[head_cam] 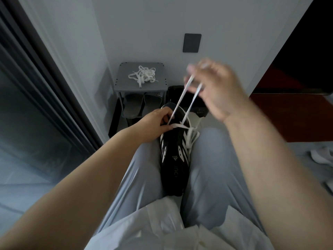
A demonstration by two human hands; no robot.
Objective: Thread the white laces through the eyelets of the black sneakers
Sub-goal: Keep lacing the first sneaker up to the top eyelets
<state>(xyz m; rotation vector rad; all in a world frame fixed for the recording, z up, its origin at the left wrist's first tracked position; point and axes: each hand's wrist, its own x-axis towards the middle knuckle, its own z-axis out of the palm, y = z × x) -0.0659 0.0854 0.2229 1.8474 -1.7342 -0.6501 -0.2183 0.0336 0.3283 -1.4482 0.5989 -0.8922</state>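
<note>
Between the thighs (144,170), black sneaker (173,165), white lace (191,101) taut to right hand (216,87).

The sneaker (173,165) is seen in black, and it is marked with white curved patches along both sides; a small pale logo is printed on its black upper. The lace (178,125) drawn through it is white, and the loose lace bundle (143,76) is white too. The stool (122,69) under that bundle is coloured plain grey, as are the slippers (134,105). The trousers (209,168) are shown in pale blue-grey, the shirt (162,230) in white. A dark grey plate (191,42) is seen on the white wall (144,24).
</note>
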